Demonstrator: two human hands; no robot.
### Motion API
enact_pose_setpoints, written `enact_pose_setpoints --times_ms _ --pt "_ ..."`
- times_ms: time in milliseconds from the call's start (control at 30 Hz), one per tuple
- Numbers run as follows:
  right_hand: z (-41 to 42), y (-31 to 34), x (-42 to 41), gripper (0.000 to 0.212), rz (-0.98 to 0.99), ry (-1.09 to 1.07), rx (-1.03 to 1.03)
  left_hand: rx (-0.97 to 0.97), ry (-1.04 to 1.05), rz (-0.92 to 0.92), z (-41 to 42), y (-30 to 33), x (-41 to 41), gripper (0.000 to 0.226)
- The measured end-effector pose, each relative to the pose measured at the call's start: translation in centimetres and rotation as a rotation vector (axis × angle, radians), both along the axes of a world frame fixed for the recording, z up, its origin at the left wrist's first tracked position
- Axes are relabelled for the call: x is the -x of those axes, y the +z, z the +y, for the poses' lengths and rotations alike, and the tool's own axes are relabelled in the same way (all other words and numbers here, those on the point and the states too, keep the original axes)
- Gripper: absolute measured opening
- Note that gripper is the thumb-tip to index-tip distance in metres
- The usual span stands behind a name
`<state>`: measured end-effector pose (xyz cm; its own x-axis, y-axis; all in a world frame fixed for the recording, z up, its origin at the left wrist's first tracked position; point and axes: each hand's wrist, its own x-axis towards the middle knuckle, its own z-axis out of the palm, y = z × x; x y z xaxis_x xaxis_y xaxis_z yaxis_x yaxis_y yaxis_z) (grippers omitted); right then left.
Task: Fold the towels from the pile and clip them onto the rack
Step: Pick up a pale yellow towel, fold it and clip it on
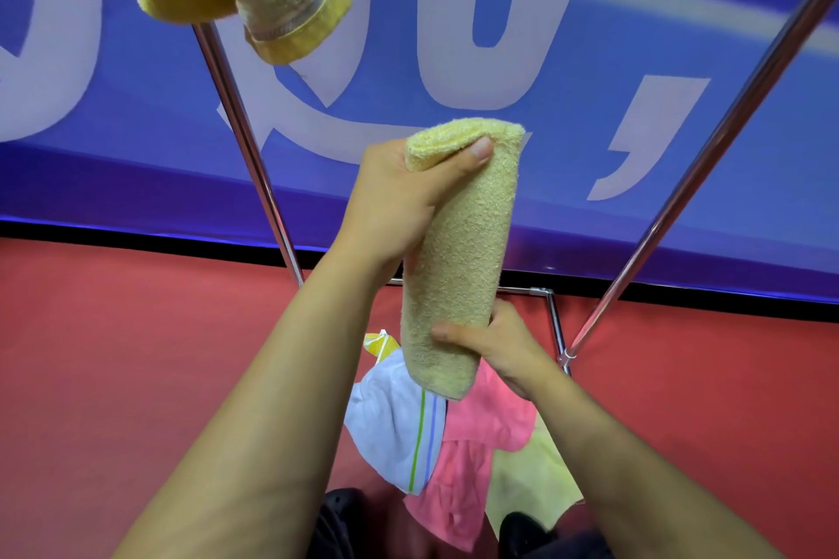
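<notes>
Folding step judged nearly done: pale yellow towel [458, 250], folded narrow, held upright above pile [454, 445] on floor. Top end gripped by left hand [399, 195], lower end pinched by right hand [495, 340]. Next, lifting to rack [708, 150] and clipping needed; clip not seen.

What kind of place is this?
Likely an indoor demo or staged area, not a home: a big blue banner with white lettering, red carpet, and a metal drying rack with towels piled on the floor.
</notes>
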<state>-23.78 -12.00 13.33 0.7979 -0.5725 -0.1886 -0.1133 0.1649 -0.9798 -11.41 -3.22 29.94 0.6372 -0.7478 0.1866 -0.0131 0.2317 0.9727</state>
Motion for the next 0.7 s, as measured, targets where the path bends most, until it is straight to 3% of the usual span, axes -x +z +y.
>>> enact_pose_setpoints --times_ms 200,367,600,700 --pt "-0.1 2.8 0.4 0.033 -0.077 0.009 0.068 -0.064 0.001 0.008 -0.5 -1.2 0.2 0.010" --pt "0.0 3.7 1.5 0.033 -0.056 0.109 0.134 -0.087 0.130 0.072 -0.1 -2.6 -1.7 0.015" --pt "0.3 6.4 2.3 0.094 -0.115 0.261 0.166 -0.248 0.311 0.379 0.2 -7.5 -4.9 0.024" --pt "0.6 7.4 2.6 0.091 -0.119 0.325 0.180 -0.330 0.346 0.471 0.5 -9.5 -5.5 0.031"
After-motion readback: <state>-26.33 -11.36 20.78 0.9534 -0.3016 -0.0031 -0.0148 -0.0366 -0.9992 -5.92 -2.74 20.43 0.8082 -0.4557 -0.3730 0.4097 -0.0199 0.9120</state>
